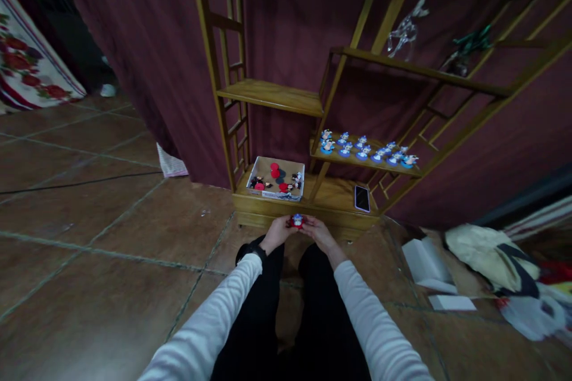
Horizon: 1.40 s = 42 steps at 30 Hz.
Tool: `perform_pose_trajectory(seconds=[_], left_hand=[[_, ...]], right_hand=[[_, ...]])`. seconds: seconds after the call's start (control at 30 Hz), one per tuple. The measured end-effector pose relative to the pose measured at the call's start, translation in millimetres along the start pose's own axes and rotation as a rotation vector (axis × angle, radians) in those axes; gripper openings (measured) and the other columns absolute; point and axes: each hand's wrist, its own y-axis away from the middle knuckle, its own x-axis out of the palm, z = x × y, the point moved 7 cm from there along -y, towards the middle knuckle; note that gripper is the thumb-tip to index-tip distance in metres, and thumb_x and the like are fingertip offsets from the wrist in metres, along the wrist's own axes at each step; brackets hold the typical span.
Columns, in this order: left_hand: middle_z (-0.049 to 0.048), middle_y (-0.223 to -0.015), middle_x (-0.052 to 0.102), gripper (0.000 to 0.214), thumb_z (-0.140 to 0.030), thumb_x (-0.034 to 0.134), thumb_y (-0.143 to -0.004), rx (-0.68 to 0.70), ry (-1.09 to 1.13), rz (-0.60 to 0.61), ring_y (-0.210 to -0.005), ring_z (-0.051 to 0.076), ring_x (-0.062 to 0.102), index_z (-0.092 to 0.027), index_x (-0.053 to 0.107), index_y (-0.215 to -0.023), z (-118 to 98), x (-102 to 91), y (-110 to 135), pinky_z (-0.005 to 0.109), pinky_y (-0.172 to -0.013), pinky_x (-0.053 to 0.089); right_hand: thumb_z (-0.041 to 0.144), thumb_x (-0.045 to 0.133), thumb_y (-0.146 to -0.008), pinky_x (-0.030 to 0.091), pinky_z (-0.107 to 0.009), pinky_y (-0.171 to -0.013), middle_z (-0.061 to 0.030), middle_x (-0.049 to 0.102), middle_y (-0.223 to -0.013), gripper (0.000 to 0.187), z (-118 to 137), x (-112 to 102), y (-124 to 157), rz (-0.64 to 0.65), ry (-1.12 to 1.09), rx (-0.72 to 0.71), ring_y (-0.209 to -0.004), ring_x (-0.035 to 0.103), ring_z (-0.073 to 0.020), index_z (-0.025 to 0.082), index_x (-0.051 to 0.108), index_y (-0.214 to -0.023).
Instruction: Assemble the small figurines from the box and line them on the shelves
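Between my two hands is a small figurine (297,220) with a blue-and-white top and a red round base. My left hand (277,233), with a dark watch on the wrist, grips it from the left. From the other side my right hand (316,231) closes its fingers on the same base. Just beyond my hands, a shallow cardboard box (281,164) on the low shelf holds several figurines and loose red and dark round bases. Up to the right, several blue-and-white figurines (363,152) stand in two rows on a wooden shelf.
A phone (362,199) lies on the low shelf (338,193) at the right. The wooden rack (272,94) carries a clear deer ornament (406,33) higher up. White boxes (429,265) and a cream bag (485,250) rest on the floor at right. A cable (111,178) crosses the tiles.
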Motion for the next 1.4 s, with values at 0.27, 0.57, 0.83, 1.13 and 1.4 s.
perform_pose_trajectory(seconds=[0.27,0.57,0.83,1.13,1.4], left_hand=[[0.0097,-0.091,0.071,0.043,-0.024,0.079,-0.053,-0.193,0.425,0.041,-0.084,0.019,0.063,-0.013,0.068,-0.093,12,-4.2,-5,0.03,-0.078,0.044],[0.0093,-0.094,0.07,0.04,-0.015,0.075,-0.062,-0.309,0.653,0.021,-0.079,0.013,0.063,-0.015,0.066,-0.101,22,-6.1,-4,0.023,-0.073,0.044],[0.0079,-0.08,0.069,0.019,-0.01,0.062,-0.073,-0.376,0.673,0.022,-0.066,0.01,0.06,-0.013,0.068,-0.09,25,-2.4,-3,0.021,-0.066,0.043],[0.0072,-0.069,0.066,0.015,-0.008,0.057,-0.076,-0.399,0.656,0.016,-0.058,0.009,0.057,-0.011,0.067,-0.085,22,-1.3,-3,0.019,-0.056,0.042],[0.0061,-0.064,0.062,0.015,-0.001,0.052,-0.075,-0.432,0.719,0.035,-0.053,0.008,0.055,-0.009,0.063,-0.08,24,1.9,-4,0.018,-0.052,0.042]], right_hand=[[0.03,0.078,-0.056,0.048,-0.035,-0.083,-0.0029,0.066,-0.092,0.039,0,1,-5,0.0,-0.053,-0.026,-0.085,0.063,-0.017,0.02,0.063,-0.091],[0.033,0.079,-0.053,0.05,-0.032,-0.075,0.0004,0.064,-0.087,0.044,3,-1,-6,-0.077,0.01,-0.111,-0.079,0.061,-0.0151,0.021,0.055,-0.088],[0.035,0.079,-0.052,0.049,-0.026,-0.064,0.0045,0.06,-0.076,0.042,5,3,-7,-0.117,0.037,-0.16,-0.067,0.059,-0.0118,0.022,0.05,-0.08],[0.036,0.078,-0.053,0.045,-0.023,-0.055,0.0045,0.06,-0.072,0.044,5,7,-7,-0.127,0.081,-0.226,-0.058,0.056,-0.0102,0.022,0.052,-0.086],[0.037,0.072,-0.061,0.044,-0.023,-0.056,0.0017,0.062,-0.075,0.038,4,12,-8,-0.066,0.159,-0.224,-0.065,0.058,-0.0121,0.021,0.058,-0.092]])
